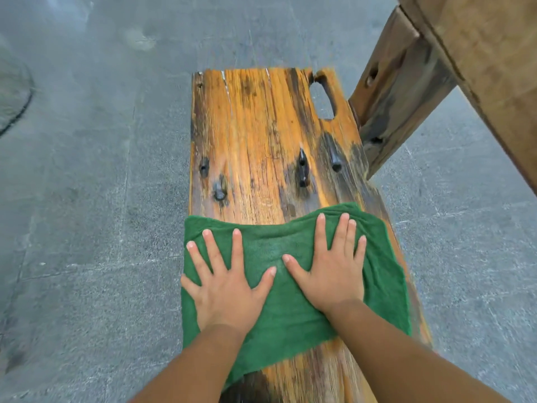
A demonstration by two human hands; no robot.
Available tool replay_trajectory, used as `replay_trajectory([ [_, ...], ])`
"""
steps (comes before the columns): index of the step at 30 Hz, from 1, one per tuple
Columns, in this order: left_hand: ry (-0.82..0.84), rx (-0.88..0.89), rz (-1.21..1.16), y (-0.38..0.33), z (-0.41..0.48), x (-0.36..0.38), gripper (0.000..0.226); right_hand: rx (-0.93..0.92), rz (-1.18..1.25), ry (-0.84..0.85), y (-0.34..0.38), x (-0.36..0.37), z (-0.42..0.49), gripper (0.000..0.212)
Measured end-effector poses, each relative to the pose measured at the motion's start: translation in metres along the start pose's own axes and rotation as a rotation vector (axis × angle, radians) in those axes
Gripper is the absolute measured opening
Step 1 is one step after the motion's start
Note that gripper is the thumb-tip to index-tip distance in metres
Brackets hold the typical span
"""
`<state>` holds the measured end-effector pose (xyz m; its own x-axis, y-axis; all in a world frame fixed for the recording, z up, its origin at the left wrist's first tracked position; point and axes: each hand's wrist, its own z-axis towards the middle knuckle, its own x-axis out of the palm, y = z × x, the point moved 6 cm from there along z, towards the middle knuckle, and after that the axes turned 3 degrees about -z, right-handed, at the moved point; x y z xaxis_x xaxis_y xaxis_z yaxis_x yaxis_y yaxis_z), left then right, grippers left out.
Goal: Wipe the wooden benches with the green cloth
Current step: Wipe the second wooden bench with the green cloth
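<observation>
A long orange-brown wooden bench (261, 135) with dark knots and a cut-out slot at its far right corner runs away from me. A green cloth (290, 315) lies spread flat across its near part, covering the full width. My left hand (226, 283) presses flat on the cloth's left half with fingers spread and straight. My right hand (334, 269) presses flat on the right half, fingers straight and pointing away from me. Both forearms come in from the bottom edge.
Another piece of brown wooden furniture (470, 68) with a slanted leg stands at the upper right, close to the bench's far right corner. Grey stone paving (87, 199) surrounds the bench on both sides. A curved dark line marks the floor at far left.
</observation>
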<state>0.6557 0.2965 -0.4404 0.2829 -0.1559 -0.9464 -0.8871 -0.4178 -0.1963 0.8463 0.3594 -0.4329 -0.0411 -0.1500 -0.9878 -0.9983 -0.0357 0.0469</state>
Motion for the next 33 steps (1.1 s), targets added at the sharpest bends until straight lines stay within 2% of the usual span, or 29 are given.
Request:
replay_trajectory([
  [5, -0.035, -0.027, -0.002, -0.017, 0.095, -0.022, 0.091, -0.002, 0.019, -0.027, 0.022, -0.007, 0.096, 0.105],
  [12, -0.061, -0.058, -0.012, -0.033, 0.182, -0.042, 0.089, -0.033, 0.049, -0.027, 0.044, -0.020, 0.194, 0.105],
  [16, -0.099, -0.072, -0.030, -0.040, 0.216, -0.050, 0.089, -0.096, 0.031, -0.052, 0.055, -0.027, 0.238, 0.104],
  [20, -0.068, -0.100, -0.024, -0.041, 0.234, -0.051, 0.089, -0.154, 0.007, -0.053, 0.065, -0.032, 0.270, 0.103],
  [26, -0.062, -0.068, -0.012, -0.050, 0.321, -0.074, 0.095, -0.070, 0.029, -0.047, 0.084, -0.044, 0.330, 0.101],
  [33, -0.063, -0.051, -0.104, -0.050, 0.409, -0.101, 0.095, -0.086, -0.012, -0.044, 0.128, -0.057, 0.406, 0.098],
])
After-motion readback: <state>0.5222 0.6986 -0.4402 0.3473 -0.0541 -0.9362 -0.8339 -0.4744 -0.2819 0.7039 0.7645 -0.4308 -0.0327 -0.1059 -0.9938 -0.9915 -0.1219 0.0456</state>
